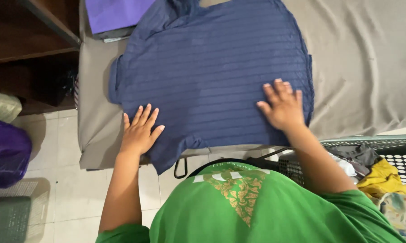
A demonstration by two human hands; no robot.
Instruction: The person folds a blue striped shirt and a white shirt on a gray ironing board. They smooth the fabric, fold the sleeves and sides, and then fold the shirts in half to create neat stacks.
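Note:
A dark blue ribbed shirt [212, 67] lies spread flat on a grey cloth-covered ironing surface [360, 58]. My left hand [140, 130] rests palm down on the shirt's near left edge, fingers apart. On the shirt's near right part my right hand [283, 105] presses flat, fingers spread. Neither hand grips anything. The shirt's near corner hangs over the surface's front edge.
A laundry basket [392, 150] with yellow, white and dark clothes stands at my right. A purple folded cloth [115, 13] lies at the far left of the surface. Wooden shelving [27, 40] and a purple bag [4, 153] are on the left, over a tiled floor.

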